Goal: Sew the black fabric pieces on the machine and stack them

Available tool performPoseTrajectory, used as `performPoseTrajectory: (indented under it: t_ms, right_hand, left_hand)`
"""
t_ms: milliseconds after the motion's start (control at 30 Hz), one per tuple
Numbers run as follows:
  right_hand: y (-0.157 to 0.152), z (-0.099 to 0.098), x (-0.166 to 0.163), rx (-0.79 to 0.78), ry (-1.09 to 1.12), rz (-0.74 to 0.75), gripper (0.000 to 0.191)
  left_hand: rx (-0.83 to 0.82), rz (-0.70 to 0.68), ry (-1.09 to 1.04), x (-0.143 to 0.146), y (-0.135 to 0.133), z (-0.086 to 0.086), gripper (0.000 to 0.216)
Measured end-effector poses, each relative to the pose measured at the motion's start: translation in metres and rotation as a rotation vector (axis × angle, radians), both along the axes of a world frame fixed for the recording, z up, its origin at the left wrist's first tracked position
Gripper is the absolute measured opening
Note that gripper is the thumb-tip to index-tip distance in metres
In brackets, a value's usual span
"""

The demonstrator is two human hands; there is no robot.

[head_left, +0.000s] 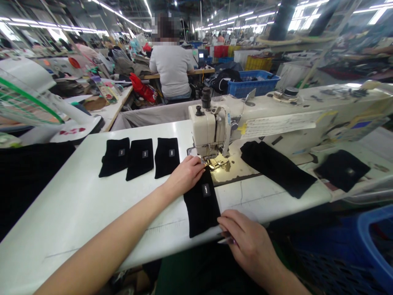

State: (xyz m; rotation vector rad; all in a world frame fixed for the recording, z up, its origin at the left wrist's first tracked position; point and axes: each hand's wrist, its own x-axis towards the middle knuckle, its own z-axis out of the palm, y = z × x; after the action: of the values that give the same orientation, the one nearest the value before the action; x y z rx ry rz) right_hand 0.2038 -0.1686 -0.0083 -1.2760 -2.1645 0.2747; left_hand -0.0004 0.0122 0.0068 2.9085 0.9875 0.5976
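The left forearm (123,237) is bare from the wrist to where the view cuts it off — a long, smooth shape that widens toward the elbow. The left hand (186,175) is bare too, with slim fingers (196,166). The right hand (250,241) and right forearm (281,272) are likewise bare. Below the front edge of the counter (123,217), dark green cloth (175,270) covers the lap — plain, nearly black in shade; apron or trousers, it's impossible to tell.
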Motion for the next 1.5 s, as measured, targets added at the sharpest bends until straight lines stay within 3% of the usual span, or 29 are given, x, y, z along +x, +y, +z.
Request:
performPoseTrajectory:
  t_ms: [400, 500, 667, 767, 1100, 1500]
  right_hand:
    - [0.003, 0.001, 0.001, 0.019, -0.057, 0.006, 0.042]
    - [-0.001, -0.001, 0.003, 0.046, -0.077, 0.009, 0.04]
    - [-0.001, -0.002, 0.007, 0.055, -0.081, 0.022, 0.039]
    - [0.002, -0.001, 0.008, 0.024, -0.072, 0.027, 0.041]
    - [0.015, 0.002, 0.005, -0.059, -0.062, -0.023, 0.039]
    - [0.038, 0.003, 0.001, -0.041, -0.067, -0.048, 0.035]
  left_hand:
    - [0.013, 0.065, 0.101, -0.001, -0.007, 0.007, 0.025]
    - [0.03, 0.039, 0.063, -0.001, -0.034, 0.013, 0.025]
    - [-0.177, -0.296, 0.012, -0.003, -0.099, 0.027, 0.018]
    - [-0.169, -0.331, 0.017, -0.006, -0.119, 0.027, 0.024]
    - [-0.133, -0.327, 0.045, -0.006, -0.109, 0.023, 0.026]
    - [-0.17, -0.316, 0.056, -0.007, -0.091, 0.022, 0.028]
